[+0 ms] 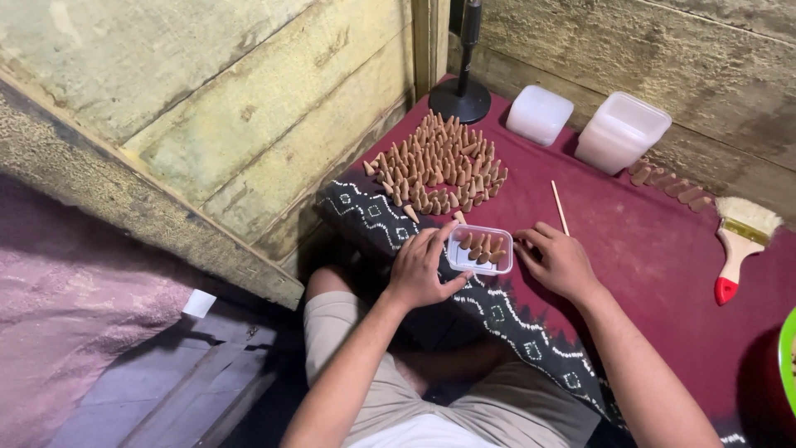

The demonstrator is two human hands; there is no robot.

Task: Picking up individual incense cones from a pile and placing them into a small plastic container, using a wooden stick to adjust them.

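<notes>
A small clear plastic box (499, 267) with several brown cones inside sits on the maroon cloth (655, 257) near its patterned edge. My left hand (420, 267) grips the box's left side, thumb under its near rim. My right hand (560, 260) rests on the cloth just right of the box, fingertips touching or almost touching its right edge. Behind the box stands a dense group of brown cones (439, 164), most of them upright.
A thin wooden stick (560, 207) lies right of the cones. Two white plastic containers (539, 114) (622, 131), a black stand base (461, 98), a row of cones (670, 184), a red-handled brush (738, 245) and a green rim (786, 357) sit around. Wooden plank walls enclose the left and back.
</notes>
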